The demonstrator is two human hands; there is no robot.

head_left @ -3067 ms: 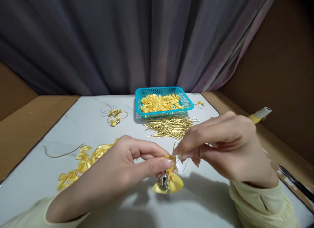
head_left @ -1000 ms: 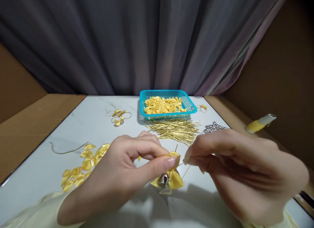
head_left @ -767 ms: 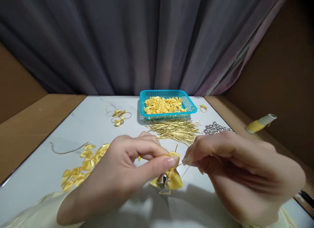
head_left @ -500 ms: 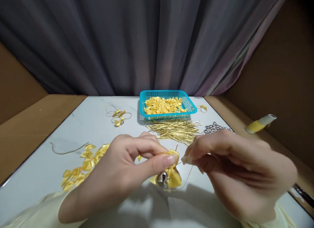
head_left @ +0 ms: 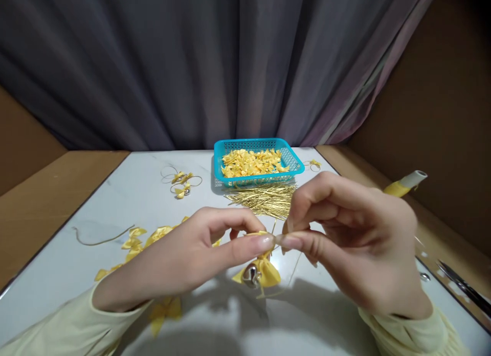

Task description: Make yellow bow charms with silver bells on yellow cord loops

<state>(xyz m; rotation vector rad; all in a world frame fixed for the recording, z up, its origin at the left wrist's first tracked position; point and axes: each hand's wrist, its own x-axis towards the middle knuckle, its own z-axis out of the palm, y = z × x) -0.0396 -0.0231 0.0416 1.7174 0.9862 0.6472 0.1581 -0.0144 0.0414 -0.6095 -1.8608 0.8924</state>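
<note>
Between finger and thumb, my left hand (head_left: pixel 215 241) pinches a yellow ribbon bow (head_left: pixel 269 274). A silver jingle bell (head_left: pixel 251 276) hangs at the front of the bow. Thin gold cord (head_left: pixel 293 269) comes off the bow, one end standing up and another curving below. My right hand (head_left: pixel 345 243) is closed in a pinch at the bow's upper right edge, its thumb tip against my left thumb. The cord at that pinch is mostly covered by the fingers.
A blue basket (head_left: pixel 297 174) of yellow bows stands at the back, gold cord pieces (head_left: pixel 264 200) before it. Looped bell bows (head_left: pixel 182 184) lie back left, loose bows (head_left: pixel 132 241) nearer. On the right are a yellow-and-white spool (head_left: pixel 406 184) and a dark pointed tool (head_left: pixel 462 284).
My right hand has moved left and rolled, its thumb now touching my left thumb at the bow. It now covers the pile of silver bells. The view has shifted slightly.
</note>
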